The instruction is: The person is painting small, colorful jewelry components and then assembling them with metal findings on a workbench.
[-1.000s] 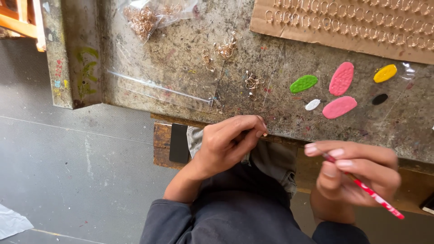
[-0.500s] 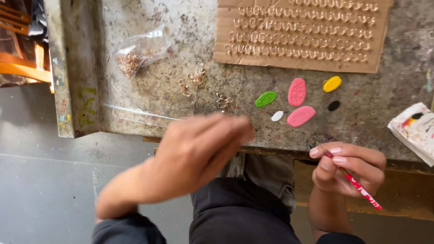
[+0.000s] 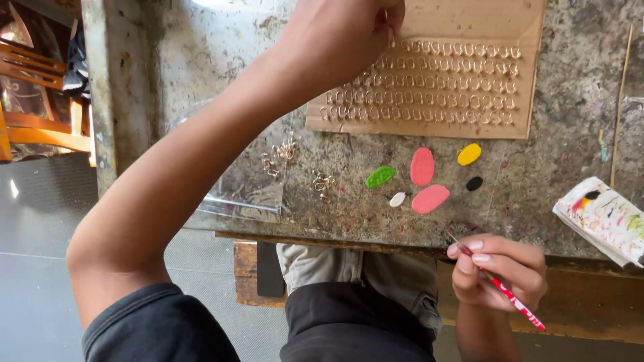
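Paintbrush (image 3: 500, 288): thin, red handle with white marks, dark tip angled toward table edge (image 3: 376, 240). Right hand (image 3: 500, 271) pinches it closed, near the paint blobs. Left hand (image 3: 349, 33) fingertips closed over cardboard sheet (image 3: 469, 74); contents indistinct.

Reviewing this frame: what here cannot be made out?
Head view only:
- Left hand: the tiny piece at its fingertips is too small to identify, and the top edge cuts the hand.
- Brush in right hand: the fingers cover its middle.
- Cardboard sheet: the forearm hides its left rows of small metal loops.
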